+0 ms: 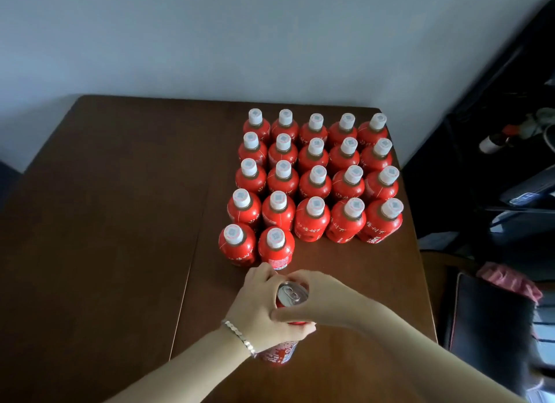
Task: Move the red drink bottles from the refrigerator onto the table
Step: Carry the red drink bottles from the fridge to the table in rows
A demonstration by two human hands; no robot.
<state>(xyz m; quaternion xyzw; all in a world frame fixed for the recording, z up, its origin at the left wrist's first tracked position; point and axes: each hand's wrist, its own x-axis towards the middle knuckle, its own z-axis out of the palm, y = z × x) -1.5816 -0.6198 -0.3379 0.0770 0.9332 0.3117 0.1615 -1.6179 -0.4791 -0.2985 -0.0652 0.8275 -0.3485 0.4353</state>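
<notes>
- Left hand [258, 309] and right hand [326, 300]: fingers of both clamped round one red can [292, 295], upright, over the near side of the surface [120, 222].
- Bottles [312, 219]: upright in rows on the surface, right of centre, just beyond the can.

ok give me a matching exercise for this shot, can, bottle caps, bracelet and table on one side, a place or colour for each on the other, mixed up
1 can
2 bottle caps
3 bracelet
4 table

a dark brown
b on the left wrist
c white
d gripped between left hand and right hand

Pairs: 1-d, 2-c, 3-b, 4-a
</notes>
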